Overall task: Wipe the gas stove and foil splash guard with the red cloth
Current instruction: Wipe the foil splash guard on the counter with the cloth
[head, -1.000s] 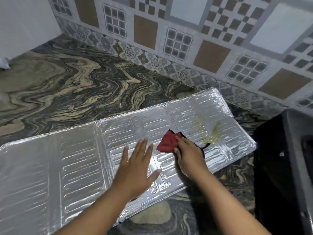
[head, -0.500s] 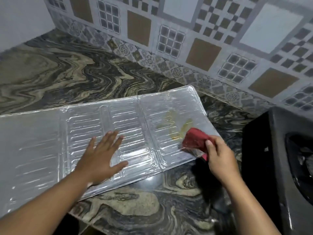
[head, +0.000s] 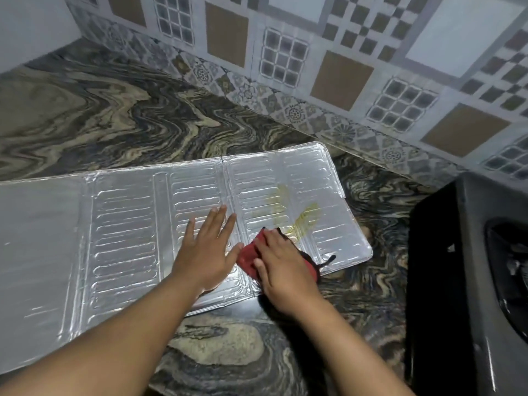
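While the foil splash guard [head: 137,224] lay flat on the marbled countertop [head: 114,118], the left hand [head: 207,250] rested palm down on its middle panel, fingers spread and straight, pinning the sheet. Just beside it, the right hand [head: 281,264] pressed flat on the red cloth [head: 248,257], fingers extended over the fabric rather than pinching it, at the near edge of the guard's right panel. The cloth touched the left thumb's side and bunched out from under the right palm, with a dark thread trailing to the right. A yellowish smear [head: 297,215] marked the foil just beyond the cloth. The gas stove [head: 457,267] stood at the right, apart from the guard, below the patterned tile wall [head: 343,52].
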